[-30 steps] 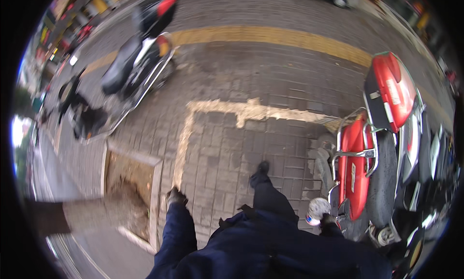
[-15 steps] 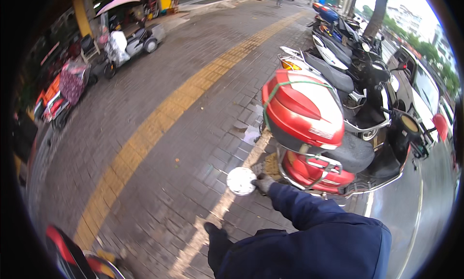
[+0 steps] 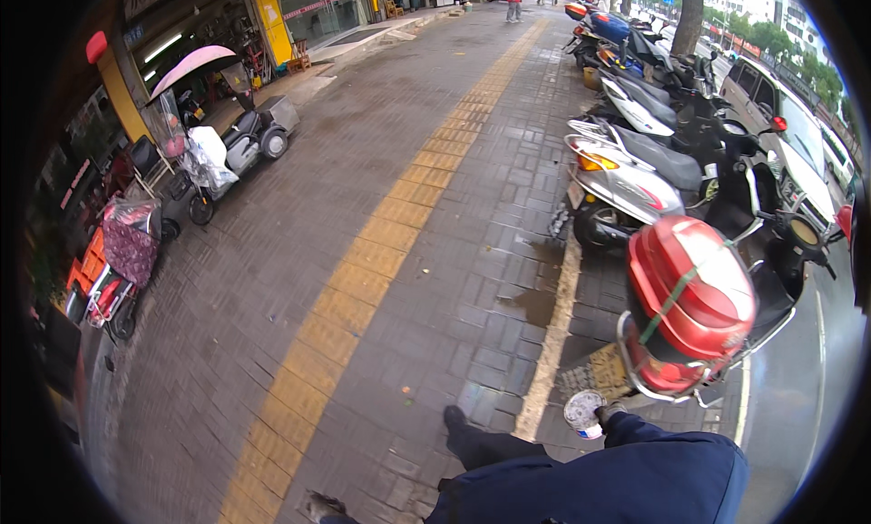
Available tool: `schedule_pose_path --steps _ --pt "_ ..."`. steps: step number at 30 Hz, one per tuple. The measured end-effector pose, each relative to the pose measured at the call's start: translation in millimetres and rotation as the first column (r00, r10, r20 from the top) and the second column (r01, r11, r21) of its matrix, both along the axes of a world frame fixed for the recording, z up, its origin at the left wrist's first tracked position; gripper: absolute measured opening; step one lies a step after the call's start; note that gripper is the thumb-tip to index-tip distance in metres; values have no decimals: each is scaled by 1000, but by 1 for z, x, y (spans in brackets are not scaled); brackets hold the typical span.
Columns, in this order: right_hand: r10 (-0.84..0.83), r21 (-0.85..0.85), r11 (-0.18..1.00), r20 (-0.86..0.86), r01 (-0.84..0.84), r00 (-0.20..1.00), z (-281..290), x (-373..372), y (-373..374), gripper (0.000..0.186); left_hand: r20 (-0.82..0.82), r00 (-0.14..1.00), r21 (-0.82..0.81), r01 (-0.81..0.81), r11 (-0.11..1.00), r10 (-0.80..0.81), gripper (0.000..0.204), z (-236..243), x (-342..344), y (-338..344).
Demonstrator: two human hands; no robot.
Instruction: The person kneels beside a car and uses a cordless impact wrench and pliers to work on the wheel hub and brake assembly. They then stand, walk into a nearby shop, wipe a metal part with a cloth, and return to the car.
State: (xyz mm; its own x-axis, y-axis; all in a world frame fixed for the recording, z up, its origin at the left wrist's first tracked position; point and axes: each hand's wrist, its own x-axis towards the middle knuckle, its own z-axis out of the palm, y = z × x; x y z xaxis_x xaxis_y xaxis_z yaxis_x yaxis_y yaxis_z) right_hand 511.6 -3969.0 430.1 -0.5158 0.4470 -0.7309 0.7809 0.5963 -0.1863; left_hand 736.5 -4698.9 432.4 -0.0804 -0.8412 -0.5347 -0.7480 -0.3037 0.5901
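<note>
My right hand [image 3: 610, 412], in a dark glove, grips the rim of a small round white bucket [image 3: 582, 406]. The inside of the bucket looks whitish and smeared; what it holds, if anything, is hard to make out. It hangs low beside the rear of a scooter with a red top box [image 3: 691, 279], which has a green strap across it. Near the lower edge my left hand [image 3: 325, 506] shows in a greyish glove, blurred and partly cut off. Its fingers are not clear, and no object shows in it. One dark shoe [image 3: 455, 419] is forward on the paving.
A row of parked scooters [image 3: 635, 166] lines the right, with a white van [image 3: 785, 129] beyond. Yellow tactile paving [image 3: 376, 243] runs ahead. On the left stand a three-wheeler [image 3: 238, 143] and a covered red cart [image 3: 122, 252] by shopfronts. People [image 3: 513, 0] are far ahead.
The view has tilted up and shifted left as I walk forward. The bucket now sits lower and further right in view, still in my right hand. My left hand has appeared at the lower edge.
</note>
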Motion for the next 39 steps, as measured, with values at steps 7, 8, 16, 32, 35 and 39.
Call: schedule_pose_path --steps 7,8,16,32,35,39 --pt "130 -200 965 -200 -170 971 43 -260 -235 27 -76 979 156 -177 972 191 42 18 -209 -81" --pt "49 -286 952 -221 -113 974 56 -301 -270 24 -79 974 174 -198 965 214 41 19 -234 -95" --pt "-186 -561 826 -361 -54 914 77 -569 -466 17 -259 865 325 -341 882 430 32 -16 -419 -244" --pt "103 49 994 -29 -102 994 -64 -888 -499 32 -784 328 604 210 769 527 36 180 -1166 -502" --pt "617 69 784 22 -617 787 -13 -1043 -574 28 -771 290 634 260 729 567 34 193 -1269 -527" --pt "-371 -411 881 -289 235 883 63 -1268 -704 18 -787 267 613 251 749 555 34 204 -1403 -565"
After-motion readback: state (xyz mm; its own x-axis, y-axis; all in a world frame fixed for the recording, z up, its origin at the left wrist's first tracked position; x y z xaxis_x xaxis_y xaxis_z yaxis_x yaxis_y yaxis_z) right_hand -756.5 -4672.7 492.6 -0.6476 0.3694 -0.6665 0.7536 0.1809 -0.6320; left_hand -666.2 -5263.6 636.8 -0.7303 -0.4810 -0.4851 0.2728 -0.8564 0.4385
